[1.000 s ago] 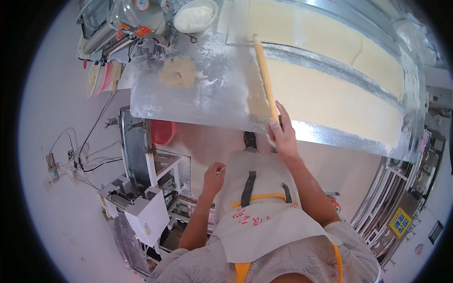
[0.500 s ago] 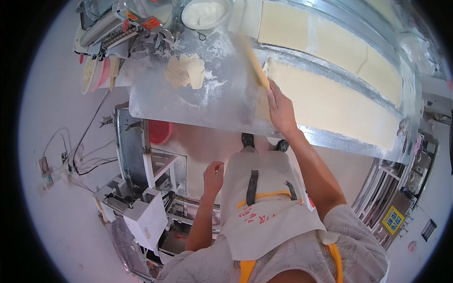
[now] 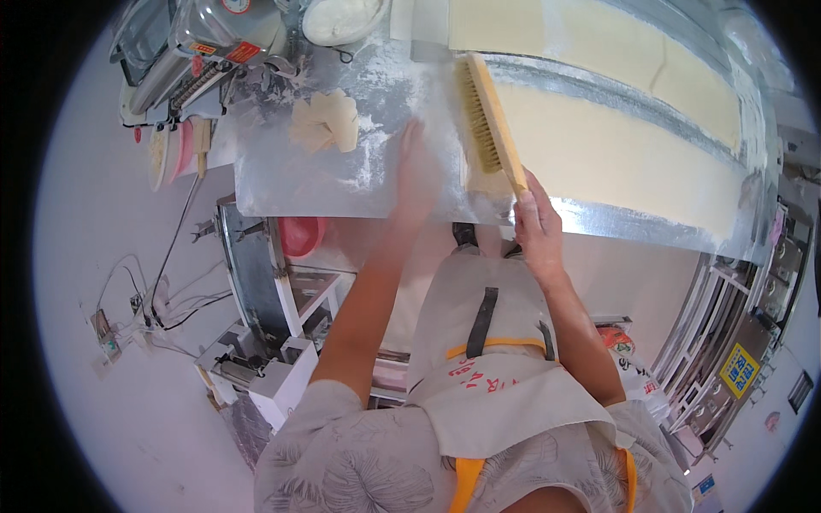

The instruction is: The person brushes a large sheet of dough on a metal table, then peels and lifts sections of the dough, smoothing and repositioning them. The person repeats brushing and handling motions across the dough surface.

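Note:
My right hand [image 3: 537, 224] grips the handle end of a long wooden bench brush [image 3: 496, 128] at the table's near edge. The brush's bristles face left, by the left end of the near dough sheet [image 3: 616, 158]. My left hand [image 3: 417, 175], smeared by motion, is over the floury metal table [image 3: 295, 190], left of the brush; its fingers are too blurred to read. A small stack of thin dough pieces [image 3: 325, 121] lies farther left. A second long dough sheet [image 3: 590, 64] stretches along behind the near one.
At the far left stands a machine with a clear cover [image 3: 227, 38], beside a white bowl of flour [image 3: 342, 19]. A rolling pin [image 3: 202, 141] sits left of the table. Below are a red basin [image 3: 301, 235] and a white-framed stand [image 3: 316, 299]; metal racks [image 3: 727, 342] stand at right.
My left hand has risen from beside my apron to over the table. My right hand has drawn the brush nearer and slightly right, turning its bristles into view.

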The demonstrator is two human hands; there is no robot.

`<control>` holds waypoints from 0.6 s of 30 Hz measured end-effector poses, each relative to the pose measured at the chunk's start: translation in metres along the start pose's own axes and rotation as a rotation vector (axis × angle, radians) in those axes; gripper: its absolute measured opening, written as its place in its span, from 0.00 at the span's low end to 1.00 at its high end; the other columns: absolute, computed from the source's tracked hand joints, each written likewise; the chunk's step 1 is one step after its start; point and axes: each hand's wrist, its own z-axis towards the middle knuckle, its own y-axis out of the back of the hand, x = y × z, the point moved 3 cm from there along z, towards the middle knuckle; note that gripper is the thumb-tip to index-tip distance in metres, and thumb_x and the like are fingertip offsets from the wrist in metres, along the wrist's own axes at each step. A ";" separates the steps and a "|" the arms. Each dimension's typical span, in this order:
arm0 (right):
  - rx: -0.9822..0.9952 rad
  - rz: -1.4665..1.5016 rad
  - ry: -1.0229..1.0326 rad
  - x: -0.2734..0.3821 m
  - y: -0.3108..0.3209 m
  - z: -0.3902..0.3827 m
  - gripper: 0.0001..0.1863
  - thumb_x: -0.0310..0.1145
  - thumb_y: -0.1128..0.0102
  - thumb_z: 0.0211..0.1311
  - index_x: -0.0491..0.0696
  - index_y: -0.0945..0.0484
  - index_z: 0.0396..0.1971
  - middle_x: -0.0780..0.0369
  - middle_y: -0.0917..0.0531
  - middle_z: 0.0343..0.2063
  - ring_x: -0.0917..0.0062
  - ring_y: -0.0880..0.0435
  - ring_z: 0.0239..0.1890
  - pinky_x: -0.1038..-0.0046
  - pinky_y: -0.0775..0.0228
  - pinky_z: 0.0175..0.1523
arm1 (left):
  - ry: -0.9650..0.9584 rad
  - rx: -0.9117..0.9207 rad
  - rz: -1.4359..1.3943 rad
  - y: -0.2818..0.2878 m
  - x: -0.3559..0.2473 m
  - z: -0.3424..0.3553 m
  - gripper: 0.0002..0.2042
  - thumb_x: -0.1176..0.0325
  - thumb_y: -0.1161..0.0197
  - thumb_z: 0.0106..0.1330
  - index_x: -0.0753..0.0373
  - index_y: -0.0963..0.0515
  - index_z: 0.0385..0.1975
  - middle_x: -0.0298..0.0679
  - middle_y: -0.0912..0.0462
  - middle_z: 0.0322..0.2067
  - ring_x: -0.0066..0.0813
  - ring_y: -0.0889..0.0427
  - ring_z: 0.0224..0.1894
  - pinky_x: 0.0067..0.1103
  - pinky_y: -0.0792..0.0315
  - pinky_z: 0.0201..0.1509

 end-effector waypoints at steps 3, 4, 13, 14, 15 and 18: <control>-0.044 0.105 -0.076 -0.003 0.025 -0.024 0.30 0.47 0.50 0.86 0.48 0.32 0.78 0.72 0.30 0.25 0.90 0.36 0.23 0.83 0.42 0.27 | -0.262 0.018 0.384 -0.036 0.007 0.047 0.23 0.79 0.46 0.75 0.65 0.28 0.70 0.54 0.24 0.68 0.56 0.31 0.75 0.42 0.34 0.79; -0.083 0.143 -0.079 -0.004 0.039 -0.033 0.30 0.46 0.50 0.86 0.47 0.32 0.79 0.73 0.32 0.24 0.91 0.38 0.22 0.84 0.44 0.25 | -0.345 0.050 0.552 -0.050 0.006 0.048 0.23 0.79 0.46 0.74 0.65 0.26 0.69 0.52 0.24 0.68 0.55 0.31 0.75 0.41 0.33 0.79; -0.377 0.323 -0.132 -0.032 0.130 -0.083 0.31 0.48 0.50 0.86 0.48 0.34 0.79 0.71 0.31 0.26 0.92 0.41 0.18 0.85 0.49 0.21 | -0.102 0.135 0.015 -0.048 -0.005 0.055 0.11 0.76 0.36 0.71 0.60 0.11 0.50 0.41 0.10 0.50 0.42 0.15 0.53 0.33 0.22 0.61; -0.405 0.340 -0.137 -0.036 0.135 -0.084 0.31 0.48 0.50 0.86 0.48 0.34 0.79 0.71 0.31 0.26 0.92 0.41 0.18 0.85 0.49 0.21 | 0.005 0.160 -0.083 -0.047 -0.027 0.066 0.10 0.74 0.34 0.72 0.60 0.11 0.50 0.41 0.10 0.49 0.42 0.15 0.52 0.32 0.22 0.61; -0.427 0.359 -0.140 -0.039 0.136 -0.084 0.31 0.48 0.50 0.86 0.48 0.34 0.79 0.71 0.31 0.27 0.92 0.41 0.18 0.85 0.49 0.21 | 0.034 0.201 -0.173 -0.051 -0.047 0.076 0.10 0.73 0.33 0.73 0.60 0.11 0.50 0.42 0.10 0.49 0.41 0.14 0.52 0.30 0.22 0.62; -0.395 0.413 -0.110 -0.035 0.138 -0.084 0.29 0.47 0.51 0.87 0.47 0.33 0.78 0.70 0.30 0.27 0.92 0.40 0.19 0.86 0.47 0.20 | 0.013 0.265 -0.297 -0.067 -0.073 0.088 0.11 0.73 0.32 0.74 0.59 0.11 0.53 0.44 0.10 0.53 0.38 0.12 0.55 0.26 0.22 0.64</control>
